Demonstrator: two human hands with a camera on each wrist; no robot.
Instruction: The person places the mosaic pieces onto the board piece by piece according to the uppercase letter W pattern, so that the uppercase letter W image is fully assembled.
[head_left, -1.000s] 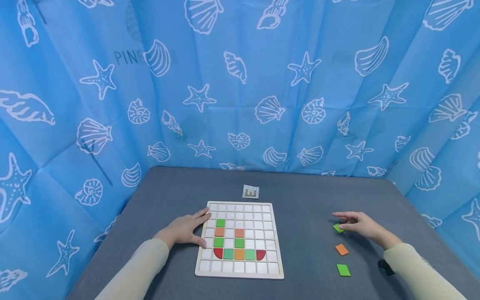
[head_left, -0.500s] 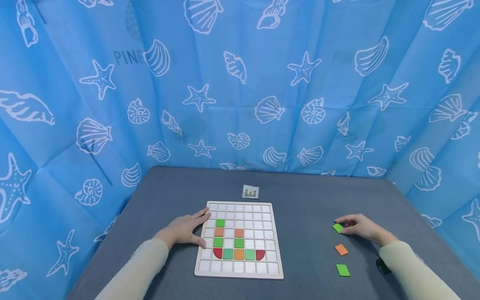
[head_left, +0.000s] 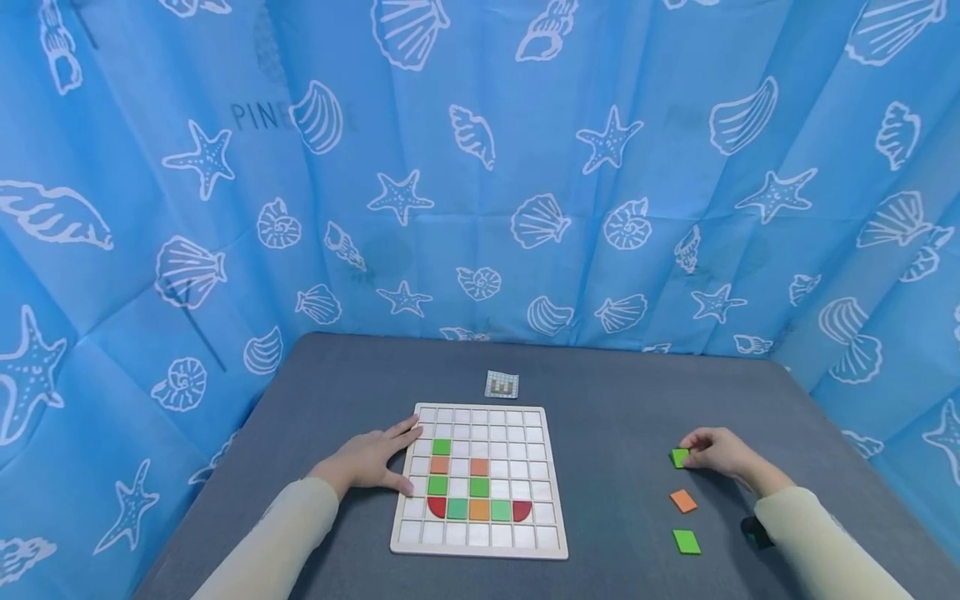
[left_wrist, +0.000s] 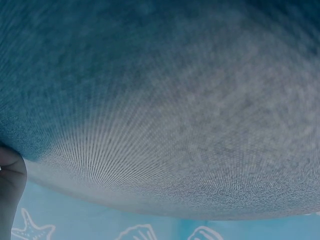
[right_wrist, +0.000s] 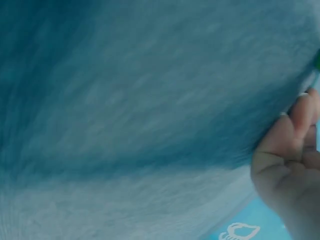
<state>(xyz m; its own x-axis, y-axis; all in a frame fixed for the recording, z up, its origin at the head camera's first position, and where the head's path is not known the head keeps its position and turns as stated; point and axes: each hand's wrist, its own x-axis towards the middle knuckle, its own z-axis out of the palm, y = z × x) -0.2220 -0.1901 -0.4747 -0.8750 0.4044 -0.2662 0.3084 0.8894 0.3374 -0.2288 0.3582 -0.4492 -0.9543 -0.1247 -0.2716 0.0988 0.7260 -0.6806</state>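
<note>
My left hand (head_left: pixel 367 458) lies along the left edge of a white grid board (head_left: pixel 517 537), fingers and thumb spread over its rim. Green, orange, teal and red tiles sit in the board's squares, among them an orange tile (head_left: pixel 478 509) between two teal ones. Off to the right, my right hand (head_left: pixel 720 452) pinches a tilted green tile (head_left: pixel 679 457) between thumb and fingers. A bit of that green tile (right_wrist: pixel 318 61) shows past the fingertips in the right wrist view. Only part of the left hand (left_wrist: pixel 10 185) enters the left wrist view.
On the grey table (head_left: pixel 607 400), an orange tile (head_left: pixel 683 501) and another green tile (head_left: pixel 686 542) lie nearer me than the right hand. A small printed card (head_left: pixel 502 384) lies beyond the board. A blue shell-patterned curtain (head_left: pixel 480 167) stands behind the table.
The right hand's fingers have closed on the far green tile, which has turned and tipped slightly. The left hand and the board stay as they were.
</note>
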